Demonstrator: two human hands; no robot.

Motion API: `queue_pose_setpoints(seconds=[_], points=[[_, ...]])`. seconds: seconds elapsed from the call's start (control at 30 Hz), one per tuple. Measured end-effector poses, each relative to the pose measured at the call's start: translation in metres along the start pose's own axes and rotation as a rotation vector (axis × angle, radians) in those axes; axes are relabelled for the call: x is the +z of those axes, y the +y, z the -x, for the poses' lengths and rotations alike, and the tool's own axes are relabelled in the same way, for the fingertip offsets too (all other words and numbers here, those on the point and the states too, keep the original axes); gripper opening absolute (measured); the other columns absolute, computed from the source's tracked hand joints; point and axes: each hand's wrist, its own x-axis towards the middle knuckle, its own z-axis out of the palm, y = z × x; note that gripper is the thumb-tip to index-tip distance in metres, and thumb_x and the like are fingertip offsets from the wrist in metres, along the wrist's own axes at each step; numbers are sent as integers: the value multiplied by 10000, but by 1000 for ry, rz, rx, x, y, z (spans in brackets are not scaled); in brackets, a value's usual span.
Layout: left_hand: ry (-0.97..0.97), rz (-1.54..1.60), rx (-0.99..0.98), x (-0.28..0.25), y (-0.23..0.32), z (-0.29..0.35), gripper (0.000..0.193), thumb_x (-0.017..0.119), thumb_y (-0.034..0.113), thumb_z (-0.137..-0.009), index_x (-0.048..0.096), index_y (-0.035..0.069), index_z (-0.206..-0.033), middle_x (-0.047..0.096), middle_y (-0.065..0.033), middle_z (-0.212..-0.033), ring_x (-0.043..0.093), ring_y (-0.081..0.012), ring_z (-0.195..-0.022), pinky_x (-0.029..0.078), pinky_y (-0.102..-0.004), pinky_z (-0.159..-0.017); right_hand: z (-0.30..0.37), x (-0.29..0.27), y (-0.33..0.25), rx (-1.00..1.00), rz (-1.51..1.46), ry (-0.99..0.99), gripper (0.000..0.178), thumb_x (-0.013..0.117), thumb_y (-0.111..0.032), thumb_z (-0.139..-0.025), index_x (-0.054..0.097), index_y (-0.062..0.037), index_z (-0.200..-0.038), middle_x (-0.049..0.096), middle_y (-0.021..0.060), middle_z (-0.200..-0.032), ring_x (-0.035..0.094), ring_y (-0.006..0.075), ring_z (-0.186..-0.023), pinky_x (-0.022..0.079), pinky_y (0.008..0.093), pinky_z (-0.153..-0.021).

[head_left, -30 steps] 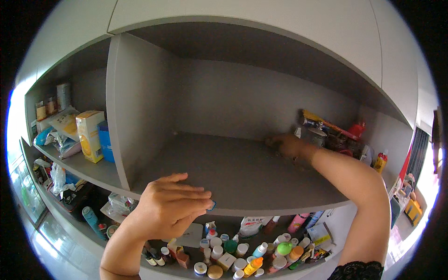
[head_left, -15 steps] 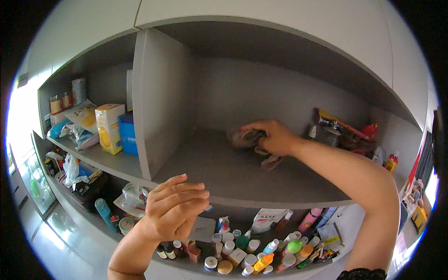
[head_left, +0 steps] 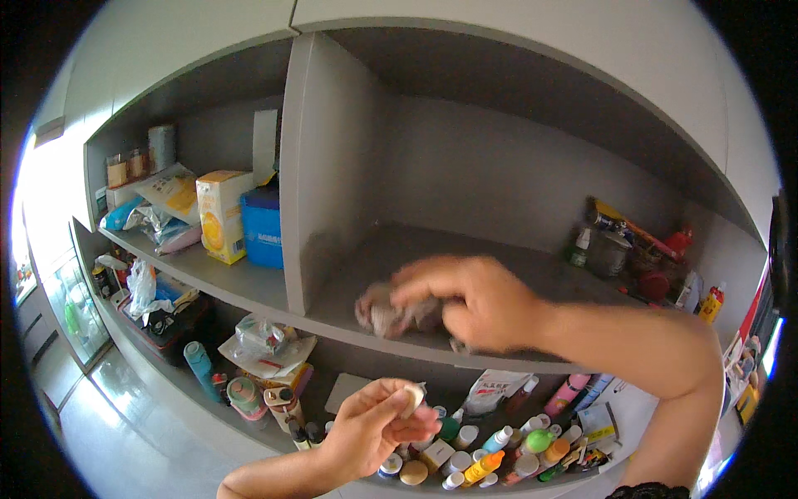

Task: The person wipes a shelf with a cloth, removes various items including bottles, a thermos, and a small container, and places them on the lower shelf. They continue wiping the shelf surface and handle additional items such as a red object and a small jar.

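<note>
My right hand (head_left: 470, 301) presses a crumpled grey-brown cloth (head_left: 389, 311) onto the grey shelf (head_left: 465, 249), close to its front edge and next to the upright divider (head_left: 320, 166). The hand is blurred from motion. My left hand (head_left: 374, 428) hangs lower, in front of the counter, its fingers curled around a small pale round object (head_left: 411, 399); I cannot tell what it is.
Bottles, a jar and packets (head_left: 632, 249) crowd the shelf's right end. Left of the divider stand a yellow-white carton (head_left: 220, 216), a blue box (head_left: 263, 224) and bags. Below, several small bottles and tubes (head_left: 490, 453) cover the counter.
My right hand has swept the cloth from the shelf's right rear across to the front left, near the divider. My left hand dropped lower and turned, fingers now pinched on the small object.
</note>
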Motion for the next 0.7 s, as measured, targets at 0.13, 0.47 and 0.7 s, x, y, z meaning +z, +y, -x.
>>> queue_pose_setpoints(seconds=[0.13, 0.47, 0.7], points=[[16, 212, -90, 7, 3, -17, 145, 471, 165, -987, 535, 43, -1030, 636, -205, -1089, 645, -295, -1020, 536, -369, -881, -54, -7, 67, 318, 136, 56, 484, 493, 63, -711, 635, -83, -1150, 633, 179, -1139, 593, 332, -1084, 473, 375, -916], [157, 194, 24, 6, 10, -17, 125, 473, 138, -974, 560, 50, -990, 637, -197, -1098, 647, -300, -1013, 543, -391, -881, -93, 24, 82, 450, 246, -215, 482, 519, 30, -726, 651, -127, -1162, 648, 175, -1115, 609, 331, -1056, 483, 393, -891], [121, 229, 56, 13, 14, -22, 182, 477, 148, -969, 579, 4, -1014, 651, -187, -1072, 647, -305, -1008, 557, -401, -867, -59, 37, 11, 89, 21, -159, 594, 438, 104, -637, 630, -58, -1175, 623, 184, -1171, 602, 318, -1082, 451, 334, -944]])
